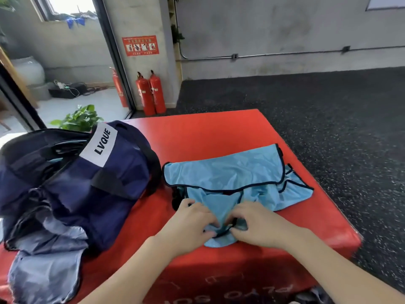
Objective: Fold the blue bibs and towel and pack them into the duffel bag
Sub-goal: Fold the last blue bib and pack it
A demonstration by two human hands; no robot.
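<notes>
Both hands, left hand and right hand, pinch the light-blue black-trimmed mesh bib with curled fingers on the red padded worktop, beside the navy fabric duffel bag; fingertips partly hidden; speckled black floor.

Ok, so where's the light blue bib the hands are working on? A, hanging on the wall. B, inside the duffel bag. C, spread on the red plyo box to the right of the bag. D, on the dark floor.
C: the light blue bib lies on the red plyo box, right of the navy duffel bag, with both hands, left and right, pinching its near edge.
</notes>
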